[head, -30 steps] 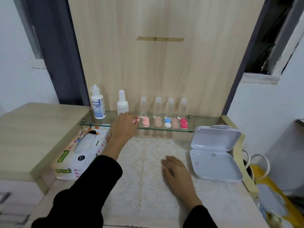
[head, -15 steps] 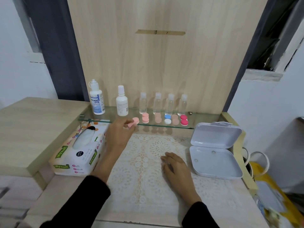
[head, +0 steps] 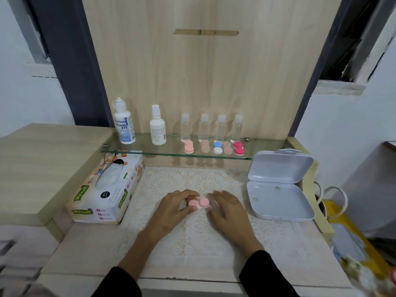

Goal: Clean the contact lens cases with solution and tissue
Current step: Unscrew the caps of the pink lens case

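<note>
A: Where is the case?

B: A pink case (head: 199,203) lies on the lace mat (head: 192,243) in the middle of the tabletop (head: 85,254), its two round caps side by side, between the two hands.

A: Do the hands have it?

B: The left hand (head: 171,207) does: its thumb and curled fingers pinch the left cap. The right hand (head: 228,207) rests on the mat with its thumb and forefinger at the right cap; I cannot tell if it grips or only touches.

A: And the tissue?

B: The tissue box (head: 107,196) sits on the left of the mat, just beside it, with a tissue showing in its slot. Neither hand touches it.

A: The solution?

B: On the glass shelf (head: 267,146) at the far side. A labelled bottle (head: 124,123) stands at the left end, then a white bottle (head: 158,128), then four clear bottles (head: 212,127) in a row. All are upright and capped.

A: More cases?

B: Five, in a row near the shelf's front edge, before the clear bottles: pink (head: 189,146), beige (head: 205,146), blue and white (head: 217,147), beige (head: 227,147), red (head: 238,148).

A: Anything on the right?

B: A white box (head: 278,198) lies open, lid tilted back, near the right hand but apart from it.
</note>
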Available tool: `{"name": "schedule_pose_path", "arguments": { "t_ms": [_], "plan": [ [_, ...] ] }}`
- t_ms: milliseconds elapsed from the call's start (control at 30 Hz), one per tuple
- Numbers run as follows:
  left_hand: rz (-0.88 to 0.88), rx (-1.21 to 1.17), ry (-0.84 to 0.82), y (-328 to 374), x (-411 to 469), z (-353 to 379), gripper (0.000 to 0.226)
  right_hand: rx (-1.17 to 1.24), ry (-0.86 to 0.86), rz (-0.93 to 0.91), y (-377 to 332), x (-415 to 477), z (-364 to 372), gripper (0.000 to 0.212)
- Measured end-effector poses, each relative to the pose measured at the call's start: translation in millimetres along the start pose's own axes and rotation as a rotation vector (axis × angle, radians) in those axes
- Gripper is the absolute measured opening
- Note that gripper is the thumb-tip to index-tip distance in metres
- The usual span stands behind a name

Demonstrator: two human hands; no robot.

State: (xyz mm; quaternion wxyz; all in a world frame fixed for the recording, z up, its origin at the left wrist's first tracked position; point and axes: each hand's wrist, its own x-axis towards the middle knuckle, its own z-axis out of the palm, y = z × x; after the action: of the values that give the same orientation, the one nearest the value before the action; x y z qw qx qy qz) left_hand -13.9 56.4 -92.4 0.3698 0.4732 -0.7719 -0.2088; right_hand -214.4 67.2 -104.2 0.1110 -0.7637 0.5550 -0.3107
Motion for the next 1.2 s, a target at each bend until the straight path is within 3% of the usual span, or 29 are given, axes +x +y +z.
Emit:
{"name": "schedule_pose_path", "arguments": {
  "t_ms": [167, 433, 800, 967, 1100, 1200],
  "plan": [
    [-0.004, -0.001, -0.026, 1, -1, 1, 0.032, -0.069, -0.068, -0.104, 2, 0, 3, 0.043],
    [-0.058, -0.047, -0.038, -1, 1, 3, 0.032, 0.005, 0.007, -0.096, -1, 6, 6, 0.027],
    [-0.160, -0.058, 0.095, 2, 0, 12, 0.028, 0.000, 0.098, -0.106, -7, 9, 14, 0.018],
    [-0.085, 0.086, 0.150, 1, -2, 12, 0.029, 0.008, 0.093, -0.110, -9, 9, 11, 0.024],
    [0.007, 0.116, 0.083, 1, -3, 12, 0.044, 0.013, 0.096, -0.099, -8, 8, 12, 0.023],
    [0.130, 0.207, 0.032, -3, -5, 13, 0.036, 0.034, 0.095, -0.090, -6, 8, 15, 0.015]
  ]
}}
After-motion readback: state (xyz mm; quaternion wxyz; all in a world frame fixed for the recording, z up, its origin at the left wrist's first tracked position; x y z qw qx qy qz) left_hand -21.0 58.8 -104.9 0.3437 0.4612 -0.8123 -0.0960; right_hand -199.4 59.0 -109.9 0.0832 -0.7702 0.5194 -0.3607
